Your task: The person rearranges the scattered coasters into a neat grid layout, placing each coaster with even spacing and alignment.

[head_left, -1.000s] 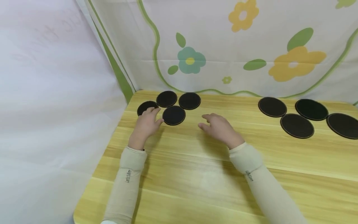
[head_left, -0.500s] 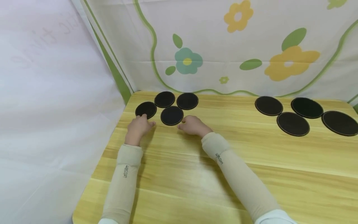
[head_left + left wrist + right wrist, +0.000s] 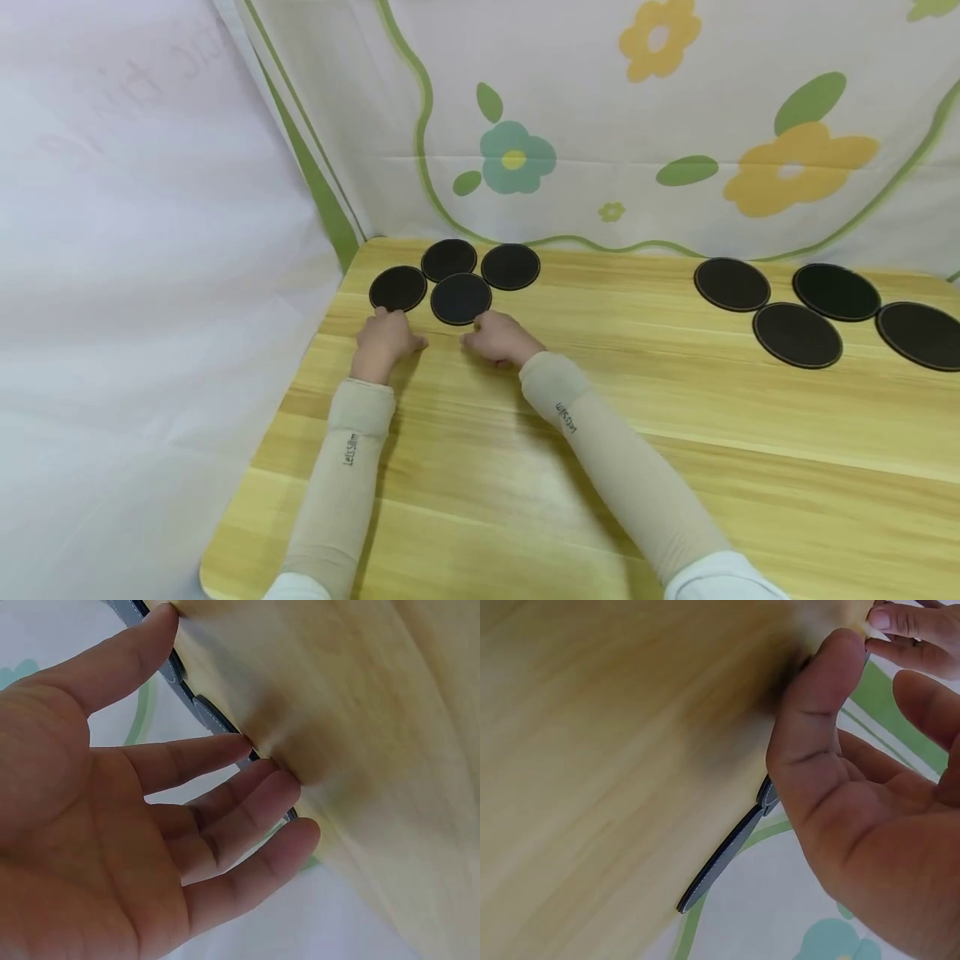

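Observation:
Several round black coasters lie on the wooden table (image 3: 465, 467). My left hand (image 3: 386, 340) has its fingertips at the front edge of the leftmost coaster (image 3: 397, 288). In the left wrist view, the thumb of that left hand (image 3: 112, 787) is spread away and the fingers are slightly bent, tips down at the tabletop. My right hand (image 3: 501, 337) is at the front right edge of the near coaster (image 3: 461, 298), which sits against the back coasters. The right wrist view shows bent digits on this right hand (image 3: 877, 817), one tip close to the table; that coaster is mostly hidden there.
Behind the near coaster lie two more, a back-left coaster (image 3: 448, 260) and a back-right coaster (image 3: 511, 267). A second group of coasters (image 3: 797, 335) lies at the table's right. White flowered cloth (image 3: 585, 108) hangs behind; plain white cloth (image 3: 150, 292) hangs at the left.
My right hand has come left to the near coaster, and that coaster has shifted slightly left and back, closer to the others. My left hand has drawn back to the leftmost coaster's front edge.

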### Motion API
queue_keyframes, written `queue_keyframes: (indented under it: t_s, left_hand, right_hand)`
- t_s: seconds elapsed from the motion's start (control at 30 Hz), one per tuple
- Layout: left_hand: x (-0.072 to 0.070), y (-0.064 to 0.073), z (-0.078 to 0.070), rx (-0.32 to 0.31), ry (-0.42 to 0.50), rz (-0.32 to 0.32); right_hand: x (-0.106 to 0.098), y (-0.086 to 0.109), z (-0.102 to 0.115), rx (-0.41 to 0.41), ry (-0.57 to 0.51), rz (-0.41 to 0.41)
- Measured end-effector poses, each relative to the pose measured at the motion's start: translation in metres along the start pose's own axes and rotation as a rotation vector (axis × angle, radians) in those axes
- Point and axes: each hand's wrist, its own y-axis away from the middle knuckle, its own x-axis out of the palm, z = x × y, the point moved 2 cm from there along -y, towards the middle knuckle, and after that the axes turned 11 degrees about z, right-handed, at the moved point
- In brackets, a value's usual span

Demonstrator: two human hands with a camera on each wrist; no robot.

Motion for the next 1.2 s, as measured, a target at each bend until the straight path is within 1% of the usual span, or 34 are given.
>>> queue_keyframes:
  t_s: [0.17,0.23,0.3,0.4,0.47,0.5,0.57,0.7,0.83,0.93,1.0,1.07,1.13,1.2]
  left_hand:
    - [0.001,-0.002,-0.003,0.008,-0.023,0.021]
    - [0.001,-0.002,-0.006,0.023,-0.014,0.024]
    - [0.0,-0.004,-0.009,0.052,0.014,0.021]
    - [-0.002,-0.008,-0.015,0.124,0.07,0.007]
    - [-0.003,-0.013,-0.021,0.173,0.116,0.005]
    - [-0.003,-0.016,-0.024,0.192,0.138,0.001]
    - [-0.004,-0.023,-0.03,0.209,0.168,0.003]
    - [-0.004,-0.034,-0.039,0.197,0.21,-0.002]
    - [-0.006,-0.036,-0.046,0.165,0.238,-0.008]
    - [-0.007,-0.038,-0.046,0.158,0.275,-0.012]
    - [-0.008,-0.039,-0.045,0.168,0.31,-0.029]
    - [-0.01,-0.041,-0.043,0.192,0.347,-0.057]
    - [-0.012,-0.042,-0.041,0.233,0.395,-0.09]
    - [-0.014,-0.041,-0.039,0.281,0.467,-0.117]
  right_hand:
    - [0.004,-0.002,0.002,-0.04,-0.012,0.024]
    - [0.004,-0.002,0.001,-0.045,-0.014,0.011]
    - [0.002,-0.002,-0.001,-0.034,-0.023,-0.028]
    - [-0.007,-0.002,-0.01,0.017,-0.065,-0.111]
    - [-0.015,-0.003,-0.016,0.038,-0.115,-0.154]
    - [-0.018,-0.004,-0.019,0.038,-0.146,-0.163]
    - [-0.023,-0.008,-0.024,0.03,-0.21,-0.156]
    - [-0.027,-0.016,-0.028,-0.009,-0.342,-0.099]
    - [-0.027,-0.019,-0.03,-0.042,-0.474,-0.063]
    - [-0.029,-0.019,-0.031,-0.034,-0.58,-0.056]
    - [-0.031,-0.018,-0.031,-0.025,-0.642,-0.074]
    - [-0.034,-0.016,-0.031,-0.03,-0.694,-0.107]
    - [-0.038,-0.014,-0.029,-0.061,-0.729,-0.154]
    - [-0.042,-0.013,-0.028,-0.103,-0.773,-0.203]
